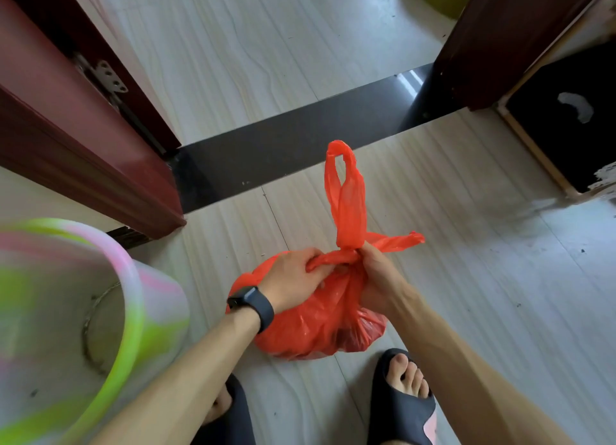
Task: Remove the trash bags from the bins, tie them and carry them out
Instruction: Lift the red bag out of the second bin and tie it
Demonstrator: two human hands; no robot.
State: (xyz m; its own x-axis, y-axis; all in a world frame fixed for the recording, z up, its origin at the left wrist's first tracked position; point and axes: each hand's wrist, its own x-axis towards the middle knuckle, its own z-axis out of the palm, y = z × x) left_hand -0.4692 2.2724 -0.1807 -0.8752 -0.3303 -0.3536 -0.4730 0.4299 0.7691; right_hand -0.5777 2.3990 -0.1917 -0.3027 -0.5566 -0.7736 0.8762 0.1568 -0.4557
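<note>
A full red plastic trash bag [320,328] sits on the pale floor just in front of my feet. Its two handles are crossed into a knot at the top. One handle loop stands upright above the knot, the other sticks out to the right. My left hand [293,277], with a dark watch on the wrist, grips the twisted handle on the left side of the knot. My right hand [376,277] pinches the bag's neck on the right side of the knot. A pink, green and white plastic bin [126,298] stands at the lower left with no bag inside.
A dark threshold strip [286,151] crosses an open doorway ahead, with a dark red door [66,117] on the left and a dark door frame [493,44] on the right. A black cabinet [566,127] stands at right. My feet wear black slides [403,408].
</note>
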